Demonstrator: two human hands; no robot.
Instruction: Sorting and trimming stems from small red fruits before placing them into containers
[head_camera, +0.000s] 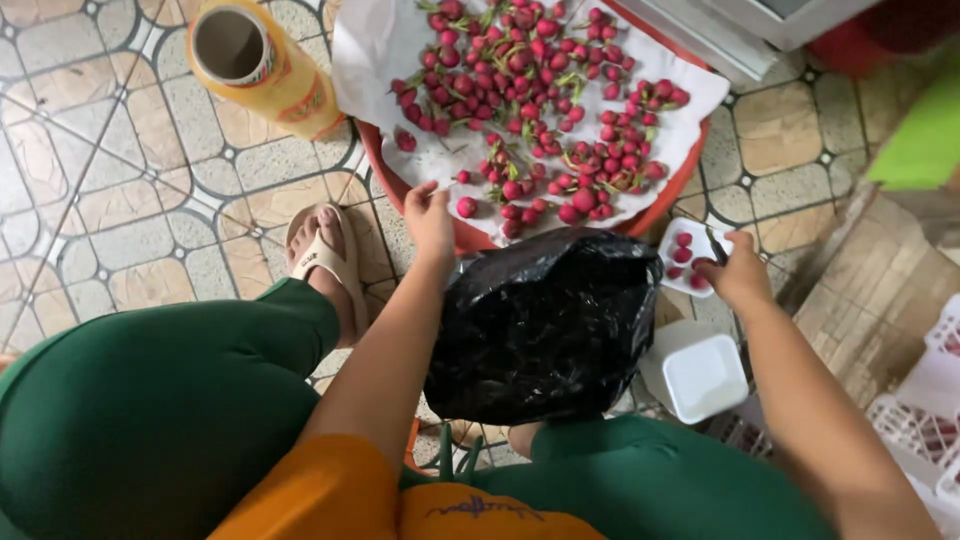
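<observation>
Head view: left hand (430, 215), fingers loosely open, reaches small, light, bruise-prone red fruits (467, 207) at twelve o'clock—pinch gently by the body; right hand (738, 272) grips a thin dark tool (717, 246).

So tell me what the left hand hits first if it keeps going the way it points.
The left hand points up the frame; first in line looks like the loose red fruit on the white sheet.
</observation>
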